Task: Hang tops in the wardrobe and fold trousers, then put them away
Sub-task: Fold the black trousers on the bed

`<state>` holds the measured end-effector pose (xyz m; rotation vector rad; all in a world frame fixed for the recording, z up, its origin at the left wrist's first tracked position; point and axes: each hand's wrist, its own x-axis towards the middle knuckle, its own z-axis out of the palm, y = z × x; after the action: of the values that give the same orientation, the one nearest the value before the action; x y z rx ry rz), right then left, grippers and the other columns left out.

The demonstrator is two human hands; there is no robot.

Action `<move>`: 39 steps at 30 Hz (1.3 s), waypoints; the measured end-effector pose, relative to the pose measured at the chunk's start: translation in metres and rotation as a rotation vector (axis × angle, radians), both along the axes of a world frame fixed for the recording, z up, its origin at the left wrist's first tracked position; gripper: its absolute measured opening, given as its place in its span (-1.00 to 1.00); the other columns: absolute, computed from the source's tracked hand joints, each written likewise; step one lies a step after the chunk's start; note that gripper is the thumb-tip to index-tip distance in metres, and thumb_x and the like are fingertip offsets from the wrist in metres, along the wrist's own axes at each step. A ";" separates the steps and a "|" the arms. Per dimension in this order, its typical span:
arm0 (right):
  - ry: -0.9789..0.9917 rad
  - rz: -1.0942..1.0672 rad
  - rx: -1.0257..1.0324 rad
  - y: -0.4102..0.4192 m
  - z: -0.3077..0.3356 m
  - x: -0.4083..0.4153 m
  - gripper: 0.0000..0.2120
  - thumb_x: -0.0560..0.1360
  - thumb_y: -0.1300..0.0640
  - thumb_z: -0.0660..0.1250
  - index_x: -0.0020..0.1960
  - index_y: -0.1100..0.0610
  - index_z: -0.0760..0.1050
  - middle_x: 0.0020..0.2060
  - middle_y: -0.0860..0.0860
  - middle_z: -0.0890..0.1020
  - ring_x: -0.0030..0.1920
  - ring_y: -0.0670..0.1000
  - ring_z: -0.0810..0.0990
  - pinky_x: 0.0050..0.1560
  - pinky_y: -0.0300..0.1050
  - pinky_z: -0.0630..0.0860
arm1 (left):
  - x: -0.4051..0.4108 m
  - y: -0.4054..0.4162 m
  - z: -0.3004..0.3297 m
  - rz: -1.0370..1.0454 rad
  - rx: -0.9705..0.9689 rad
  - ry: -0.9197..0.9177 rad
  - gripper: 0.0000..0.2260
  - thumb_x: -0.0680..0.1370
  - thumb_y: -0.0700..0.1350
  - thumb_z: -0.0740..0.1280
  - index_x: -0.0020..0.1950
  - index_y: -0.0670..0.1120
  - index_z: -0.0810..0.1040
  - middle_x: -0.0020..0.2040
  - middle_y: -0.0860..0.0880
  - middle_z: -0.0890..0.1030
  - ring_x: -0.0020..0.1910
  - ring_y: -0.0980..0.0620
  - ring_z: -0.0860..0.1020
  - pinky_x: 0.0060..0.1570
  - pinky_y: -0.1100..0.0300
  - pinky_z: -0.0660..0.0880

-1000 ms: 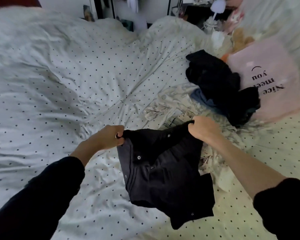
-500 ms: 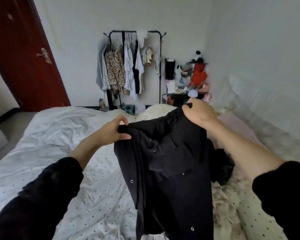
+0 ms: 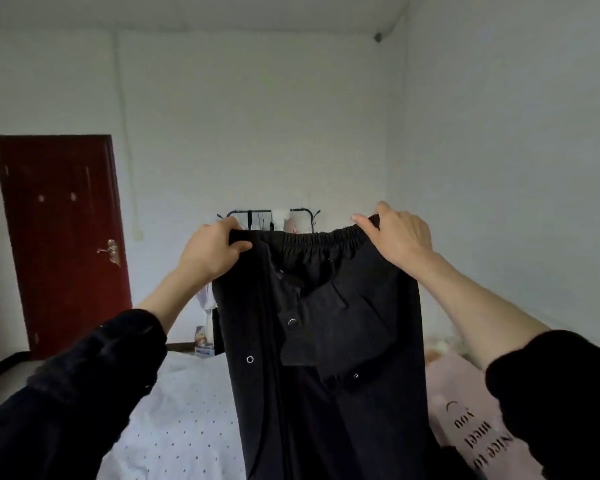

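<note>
Black trousers (image 3: 326, 341) with an elastic waistband, snap buttons and a flap pocket hang full length in front of me, over the bed. My left hand (image 3: 212, 249) grips the left end of the waistband. My right hand (image 3: 399, 237) pinches the right end, thumb in front. The trouser legs run down out of the frame. The black clothes rail (image 3: 267, 214) shows just above the waistband, mostly hidden behind the trousers.
The white dotted bed cover (image 3: 181, 427) lies below at the left. A pink cushion (image 3: 465, 420) with lettering sits at the lower right. A dark red door (image 3: 63, 237) stands shut at the left wall. White walls fill the rest.
Both hands have raised the trousers from the bed to about head height. The waistband is stretched wider between them, and my view has tilted up toward the wall.
</note>
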<state>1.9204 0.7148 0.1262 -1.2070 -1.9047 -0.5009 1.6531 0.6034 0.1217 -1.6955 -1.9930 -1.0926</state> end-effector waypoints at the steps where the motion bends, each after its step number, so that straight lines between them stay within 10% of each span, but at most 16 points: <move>1: 0.023 0.011 0.044 0.000 0.017 0.000 -0.42 0.54 -0.32 -0.01 0.06 0.20 0.38 -0.19 0.18 0.63 -0.17 0.23 0.59 -0.27 -0.04 0.33 | 0.000 0.002 0.018 0.003 0.061 0.001 -0.81 0.53 -0.07 0.35 0.06 -0.14 0.50 -0.05 -0.17 0.60 0.00 -0.21 0.52 -0.07 0.05 0.46; 8: -0.019 0.263 0.035 -0.016 0.090 -0.001 -0.29 0.34 -0.45 0.21 0.25 0.03 0.20 -0.08 -0.08 0.45 -0.02 0.16 0.47 -0.11 -0.07 0.28 | -0.010 -0.013 0.115 0.031 0.310 0.006 -0.90 0.53 -0.18 0.35 -0.04 -0.16 0.45 -0.16 -0.20 0.56 -0.05 -0.22 0.51 -0.18 0.14 0.31; 13: -0.109 0.419 0.019 -0.020 0.099 -0.013 -0.57 0.49 -0.01 0.24 0.28 0.10 0.22 -0.21 -0.12 0.45 -0.20 0.04 0.41 0.08 -0.08 0.27 | -0.025 -0.024 0.133 0.077 0.332 0.035 -0.88 0.51 -0.19 0.36 -0.01 -0.19 0.48 -0.11 -0.25 0.60 -0.01 -0.25 0.51 -0.16 0.12 0.34; 20: -0.316 0.287 0.280 -0.011 0.098 -0.025 -0.70 0.50 -0.12 0.31 0.12 0.03 0.56 0.13 -0.17 0.50 0.29 -0.07 0.30 0.35 -0.04 -0.04 | -0.045 -0.032 0.112 0.152 0.237 0.105 -0.86 0.51 -0.13 0.38 0.02 -0.13 0.50 -0.09 -0.21 0.61 -0.01 -0.22 0.53 -0.15 0.06 0.41; 24: -0.370 0.177 0.363 -0.013 0.098 -0.037 -0.71 0.54 -0.09 0.25 0.18 0.02 0.52 0.12 -0.10 0.51 0.25 -0.04 0.37 0.41 -0.01 -0.07 | -0.055 -0.040 0.112 0.192 0.230 0.137 -0.87 0.50 -0.09 0.38 -0.01 -0.07 0.52 -0.08 -0.15 0.61 -0.01 -0.20 0.53 -0.17 0.08 0.41; 39: 0.173 0.087 0.663 -0.062 0.239 -0.077 -0.89 0.57 0.15 0.23 0.06 0.11 0.49 -0.06 0.05 0.58 -0.02 0.12 0.55 0.18 -0.02 0.09 | -0.048 -0.103 0.243 0.340 0.801 0.333 -0.87 0.53 -0.11 0.32 -0.04 -0.17 0.46 -0.02 -0.18 0.54 -0.03 -0.27 0.50 -0.18 0.04 0.29</move>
<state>1.8433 0.6527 0.3650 -0.7009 -1.4594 -0.8641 1.6053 0.5008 0.3647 -0.9911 -1.2987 -1.1625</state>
